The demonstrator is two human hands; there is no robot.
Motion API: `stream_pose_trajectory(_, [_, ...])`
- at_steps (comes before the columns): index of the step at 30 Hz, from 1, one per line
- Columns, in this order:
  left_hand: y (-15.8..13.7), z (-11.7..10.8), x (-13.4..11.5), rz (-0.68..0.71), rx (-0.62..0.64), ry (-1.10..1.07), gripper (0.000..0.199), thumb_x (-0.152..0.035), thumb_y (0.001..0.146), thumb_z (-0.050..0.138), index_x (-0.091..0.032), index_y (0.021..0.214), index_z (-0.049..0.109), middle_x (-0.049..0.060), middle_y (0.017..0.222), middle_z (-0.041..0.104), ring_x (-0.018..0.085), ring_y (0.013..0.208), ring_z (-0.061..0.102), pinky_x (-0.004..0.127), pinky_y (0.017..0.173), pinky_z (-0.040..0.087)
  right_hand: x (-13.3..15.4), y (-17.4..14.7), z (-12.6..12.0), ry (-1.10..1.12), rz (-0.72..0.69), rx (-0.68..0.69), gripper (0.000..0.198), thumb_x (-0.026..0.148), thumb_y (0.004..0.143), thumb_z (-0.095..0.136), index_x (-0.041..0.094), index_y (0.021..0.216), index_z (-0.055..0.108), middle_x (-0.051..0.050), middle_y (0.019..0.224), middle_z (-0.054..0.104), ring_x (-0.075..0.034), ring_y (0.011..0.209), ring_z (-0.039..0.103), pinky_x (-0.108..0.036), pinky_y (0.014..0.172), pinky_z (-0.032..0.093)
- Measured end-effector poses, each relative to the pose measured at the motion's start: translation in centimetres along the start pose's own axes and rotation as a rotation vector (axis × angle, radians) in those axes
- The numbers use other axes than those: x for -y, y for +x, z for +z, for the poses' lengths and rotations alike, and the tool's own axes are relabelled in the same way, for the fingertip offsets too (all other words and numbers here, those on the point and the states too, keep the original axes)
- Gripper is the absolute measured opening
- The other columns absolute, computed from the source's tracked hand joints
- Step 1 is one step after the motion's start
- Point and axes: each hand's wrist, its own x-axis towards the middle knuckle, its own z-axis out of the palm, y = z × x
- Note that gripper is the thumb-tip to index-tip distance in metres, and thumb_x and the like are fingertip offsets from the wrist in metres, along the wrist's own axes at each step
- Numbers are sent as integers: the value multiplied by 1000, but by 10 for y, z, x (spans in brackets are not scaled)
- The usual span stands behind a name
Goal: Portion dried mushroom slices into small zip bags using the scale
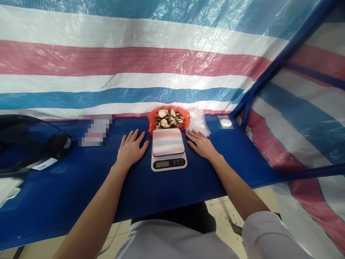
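A white digital kitchen scale [168, 147] lies on the blue table between my hands, its display dark and a few tiny dark specks on its plate. Flat on the table to its left rests my left hand [132, 148], fingers spread and holding nothing. My right hand [201, 144] lies palm down at the scale's right side, fingers stretched out, the tips by the lower edge of some clear plastic bags [198, 121]. Just behind the scale sits an open red plastic bag [151, 124] filled with dried mushroom slices [172, 118].
Toward the right back is a small clear bag with a white item [225, 123] inside. A blurred-out sheet [95, 130] lies at left. Black headgear with a strap [58, 144] and a white object [9, 189] occupy the far left. Striped sheeting [134, 61] hangs behind; a blue frame post [269, 68] stands right.
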Motion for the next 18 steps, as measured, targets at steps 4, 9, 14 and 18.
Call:
stream_pose_trajectory(4, [0,-1,0,-1,-5,-7,59,-46,100,38,-19,151,50,13,161,41,32,152,34,53,125,24,1,0,-1,-8,0,-1,45,36,105,41,23,145,57,-5,156,48,-26,148,42,-48,124,34])
stream_pose_trajectory(9, [-1,0,0,9,-30,-21,58,-45,99,39,-19,150,52,13,160,43,33,151,36,53,124,25,2,0,-1,-3,0,-8,44,35,105,41,22,143,59,-6,155,49,-28,147,43,-49,124,35])
stream_pose_trajectory(14, [-1,3,1,19,-54,-38,59,-46,98,39,-18,149,53,14,159,44,34,150,37,55,124,26,1,-1,0,23,-2,-31,43,34,103,44,25,143,60,-6,154,51,-28,146,45,-50,123,36])
stream_pose_trajectory(18, [0,3,1,19,-56,-39,59,-46,98,39,-19,149,53,14,159,44,34,150,37,55,123,26,1,-1,1,20,-8,-39,43,33,103,44,25,143,59,-5,155,50,-27,147,43,-50,124,35])
